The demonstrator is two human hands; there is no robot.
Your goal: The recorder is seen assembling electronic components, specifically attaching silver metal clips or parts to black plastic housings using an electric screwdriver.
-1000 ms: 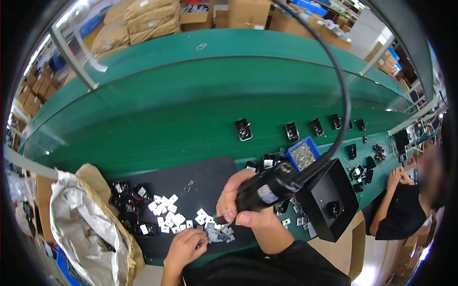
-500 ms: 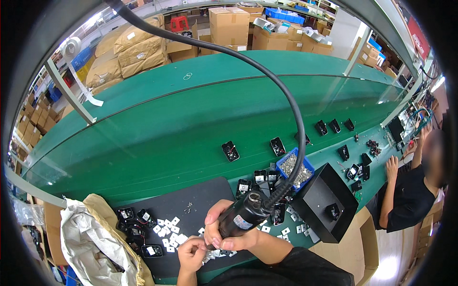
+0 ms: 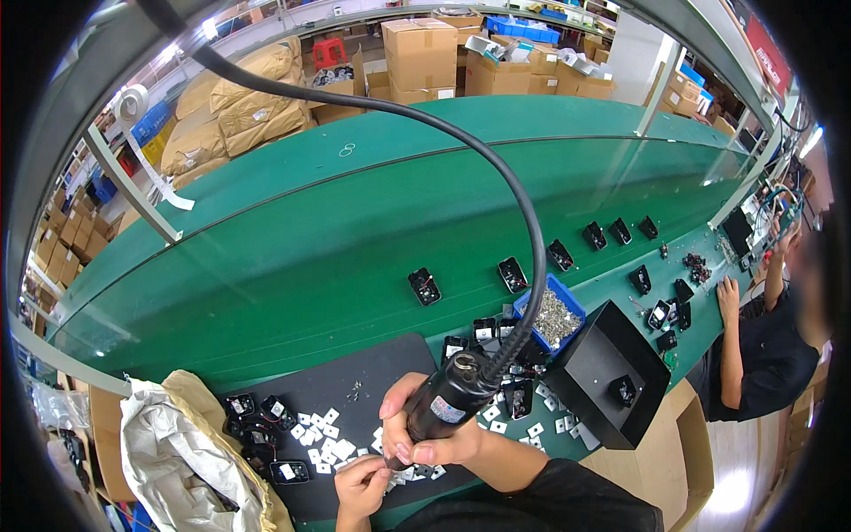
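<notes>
My right hand (image 3: pixel 424 438) is wrapped around a black electric screwdriver (image 3: pixel 445 401), its thick cable arching up and away to the top left. The tool's lower end points down toward my left hand (image 3: pixel 362 485). That hand is closed in a pinch right beside the tip, and whatever lies between its fingers is hidden. Around and beneath my hands lie many small white square plates (image 3: pixel 321 436). A few loose screws (image 3: pixel 356 390) rest on the dark mat (image 3: pixel 390 359). Black plastic housings (image 3: pixel 289 471) with wires sit at the mat's left edge.
Right of the mat stand a blue bin (image 3: pixel 557 317) of small metal parts and a black box (image 3: pixel 612 390) holding one housing. More housings (image 3: pixel 424 285) line the green belt (image 3: pixel 292 310). A lined sack (image 3: pixel 182 461) is at left. A co-worker (image 3: pixel 762 355) sits at right.
The view has shifted slightly. My left hand sits a little lower, its fingers still pinched near the screwdriver's tip. My right hand keeps its hold. The co-worker's far hand has risen a little.
</notes>
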